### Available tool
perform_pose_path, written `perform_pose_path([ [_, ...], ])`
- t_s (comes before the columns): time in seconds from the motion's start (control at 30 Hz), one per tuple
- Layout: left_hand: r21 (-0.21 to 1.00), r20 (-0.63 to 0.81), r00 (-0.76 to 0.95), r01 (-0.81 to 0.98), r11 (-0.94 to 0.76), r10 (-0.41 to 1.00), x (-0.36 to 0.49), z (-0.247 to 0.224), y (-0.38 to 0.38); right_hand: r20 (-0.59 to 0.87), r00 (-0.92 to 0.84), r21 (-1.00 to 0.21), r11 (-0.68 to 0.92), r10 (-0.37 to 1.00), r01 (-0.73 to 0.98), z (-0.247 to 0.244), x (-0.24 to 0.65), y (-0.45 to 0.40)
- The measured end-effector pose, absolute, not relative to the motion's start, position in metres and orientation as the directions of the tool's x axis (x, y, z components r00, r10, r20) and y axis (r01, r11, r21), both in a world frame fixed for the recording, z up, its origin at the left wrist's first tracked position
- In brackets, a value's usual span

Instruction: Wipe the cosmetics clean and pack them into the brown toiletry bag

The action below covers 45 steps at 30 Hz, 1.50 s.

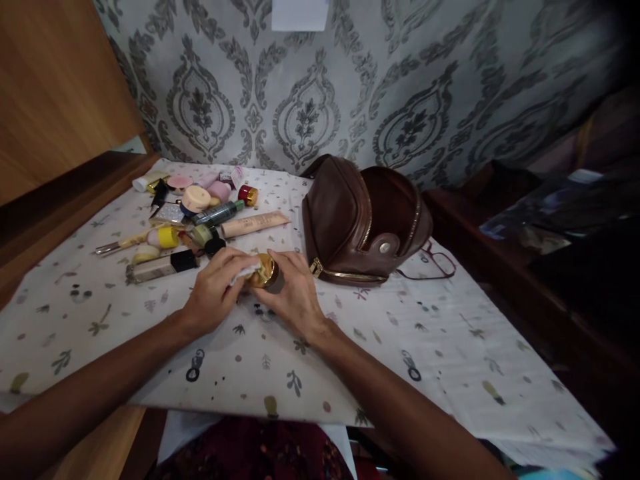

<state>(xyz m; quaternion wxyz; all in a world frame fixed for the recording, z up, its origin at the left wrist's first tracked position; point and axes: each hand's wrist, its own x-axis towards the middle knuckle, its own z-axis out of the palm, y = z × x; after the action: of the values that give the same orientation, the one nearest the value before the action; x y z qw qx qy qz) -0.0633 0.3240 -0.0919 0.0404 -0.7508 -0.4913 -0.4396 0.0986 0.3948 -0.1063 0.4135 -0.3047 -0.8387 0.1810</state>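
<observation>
Between my two hands, above the patterned cloth, is a small round gold container (266, 269). My right hand (296, 293) curls around its right side, thumb below and fingers above. Pinched in my left hand (215, 288) is a white tissue (246, 272), pressed against the gold container's left side. Just behind my left hand lie a pale tube with a black cap (161, 267) and a beige squeeze tube (255, 224). A brown leather bag (340, 213) stands unzipped to the right of my right hand.
Several cosmetics, among them a round beige jar (196, 199) and a red and gold jar (248, 195), are piled at the back left. Red-framed glasses (443, 265) lie right of the bag. The cloth-covered table (280, 373) meets a patterned wall behind.
</observation>
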Motion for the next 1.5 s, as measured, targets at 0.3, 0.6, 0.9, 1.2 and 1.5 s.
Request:
perform_pose_path([
  [0.3,0.2,0.656,0.34,0.784,-0.588,0.675,-0.056,-0.089,0.322,0.504,-0.5,-0.597,0.702,0.704,0.388,-0.1,0.097,0.396],
  [0.6,0.481,0.444,-0.01,0.846,-0.229,0.896,-0.06,-0.097,0.325,0.471,-0.479,-0.604,0.667,0.74,0.436,-0.096,0.098,0.396],
  [0.9,0.582,0.567,-0.133,0.763,-0.281,0.813,-0.065,-0.092,0.325,0.642,-0.268,-0.707,0.69,0.718,0.153,-0.053,0.134,0.398],
  [1.2,0.578,0.42,0.002,0.77,-0.269,0.908,-0.059,-0.093,0.325,0.636,-0.055,-0.669,0.586,0.769,0.458,0.041,0.21,0.468],
  [1.5,0.528,0.368,0.102,0.796,-0.298,0.924,-0.062,-0.088,0.328,0.362,-0.271,-0.267,0.378,0.892,0.886,0.043,0.214,0.509],
])
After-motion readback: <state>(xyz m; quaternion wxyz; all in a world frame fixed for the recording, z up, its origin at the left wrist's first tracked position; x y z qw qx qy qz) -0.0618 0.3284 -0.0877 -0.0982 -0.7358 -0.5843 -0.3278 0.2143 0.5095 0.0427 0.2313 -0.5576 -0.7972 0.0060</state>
